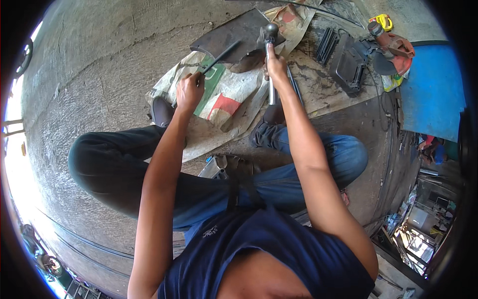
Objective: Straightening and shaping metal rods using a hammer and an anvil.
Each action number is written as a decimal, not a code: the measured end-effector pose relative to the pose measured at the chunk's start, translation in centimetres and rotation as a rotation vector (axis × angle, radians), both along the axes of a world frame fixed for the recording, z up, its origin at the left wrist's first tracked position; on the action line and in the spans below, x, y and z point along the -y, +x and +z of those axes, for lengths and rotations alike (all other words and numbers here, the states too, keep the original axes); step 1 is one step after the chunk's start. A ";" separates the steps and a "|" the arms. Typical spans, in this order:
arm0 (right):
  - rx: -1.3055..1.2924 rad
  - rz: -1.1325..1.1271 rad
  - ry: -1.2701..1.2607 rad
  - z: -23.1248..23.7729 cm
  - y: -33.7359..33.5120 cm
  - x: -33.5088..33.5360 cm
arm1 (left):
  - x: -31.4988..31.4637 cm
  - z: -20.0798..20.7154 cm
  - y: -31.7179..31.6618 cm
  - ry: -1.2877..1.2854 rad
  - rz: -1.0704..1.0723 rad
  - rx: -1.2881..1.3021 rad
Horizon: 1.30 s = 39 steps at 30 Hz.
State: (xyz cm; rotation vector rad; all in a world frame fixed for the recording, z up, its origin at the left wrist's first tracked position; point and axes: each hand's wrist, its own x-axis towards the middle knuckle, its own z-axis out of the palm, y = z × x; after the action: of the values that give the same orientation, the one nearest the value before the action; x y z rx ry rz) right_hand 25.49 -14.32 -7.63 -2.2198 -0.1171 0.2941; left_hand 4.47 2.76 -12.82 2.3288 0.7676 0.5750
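My left hand (190,91) is closed around the near end of a thin dark metal rod (221,56). Its far end lies against or just over a dark, slightly curved metal plate (224,34); I cannot tell whether they touch. My right hand (276,67) grips a ball-peen hammer (272,92) by its shiny metal handle, thumb laid along it. The rounded hammer head (271,31) is above the plate's right side. Under the plate, a flattened white, green and red sack (219,94) covers the ground between my feet.
At the right lie a bundle of dark rods (326,46), a dark metal base (346,67) and a red and black power tool (396,52). Beyond them are a yellow container (383,21) and a blue panel (430,92). A metal object (219,168) sits beneath my legs.
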 end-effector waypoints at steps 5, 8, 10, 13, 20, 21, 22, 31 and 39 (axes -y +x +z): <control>-0.374 -0.074 0.345 1.4 -0.3 0.5 | 0.2 -1.2 0.3 -0.066 -0.003 0.060; -0.380 -0.049 0.349 1.9 -0.6 0.3 | 0.6 -0.7 0.3 -0.063 -0.008 0.070; -0.381 -0.034 0.352 2.7 -1.1 -0.4 | 0.6 -0.5 0.1 -0.037 -0.017 0.087; -0.256 0.084 0.275 3.8 -1.4 -1.7 | 0.5 -0.4 0.1 -0.001 -0.024 0.063; -0.168 0.151 0.036 0.5 -0.8 -2.4 | 0.8 0.2 0.4 0.060 -0.006 0.041; -0.194 0.110 0.074 0.7 -0.7 -2.1 | 0.8 0.2 0.4 0.069 -0.009 0.042; -0.195 0.117 0.075 1.4 -1.0 -2.3 | 0.7 0.2 0.2 0.081 -0.007 0.041; 0.203 0.152 0.483 22.6 -2.3 -4.4 | 0.4 -0.9 -0.1 0.138 -0.006 0.075; 0.327 0.152 0.120 8.0 -3.5 -4.4 | 0.2 -0.9 -0.5 0.155 -0.040 -0.009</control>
State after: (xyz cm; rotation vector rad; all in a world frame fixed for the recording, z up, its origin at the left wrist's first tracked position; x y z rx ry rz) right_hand 21.99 -9.92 0.37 -2.1264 -0.4694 0.0031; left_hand 3.99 2.51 -13.74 2.4842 0.7010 0.6262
